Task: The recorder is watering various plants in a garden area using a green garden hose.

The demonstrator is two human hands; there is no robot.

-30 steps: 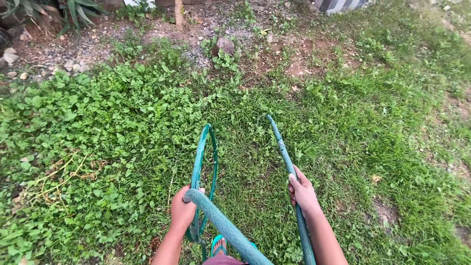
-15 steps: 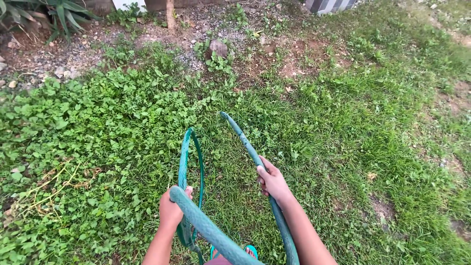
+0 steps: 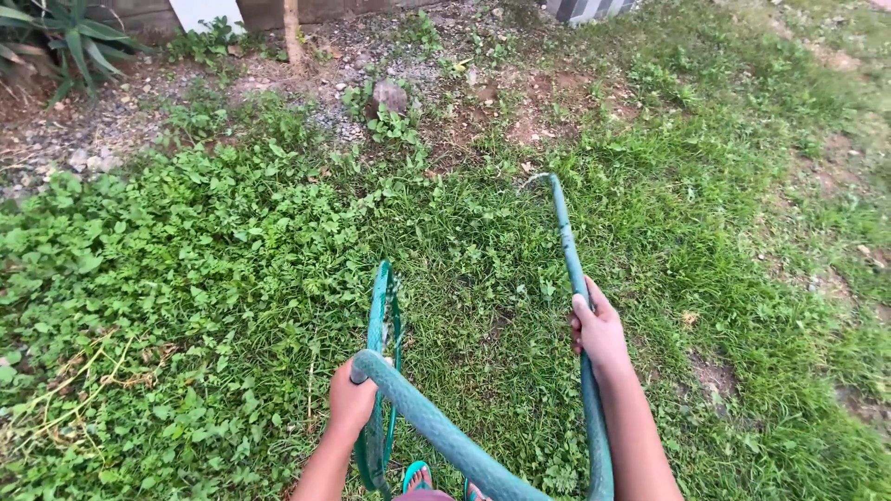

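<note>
Evidently coiling: left hand (image 3: pixel 351 401) grips gathered green hose (image 3: pixel 436 429) loops; right hand (image 3: pixel 601 334) clasps its free length toward twelve o'clock; another loop seems due.

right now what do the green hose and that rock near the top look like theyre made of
Green hose: probably flexible rubber or soft plastic, matte and scuffed; it bends in loops where the left hand and right hand grip it.
Rock: looks like natural stone, dull grey-brown and rough, sitting on gravelly soil; too small to tell more.
</note>
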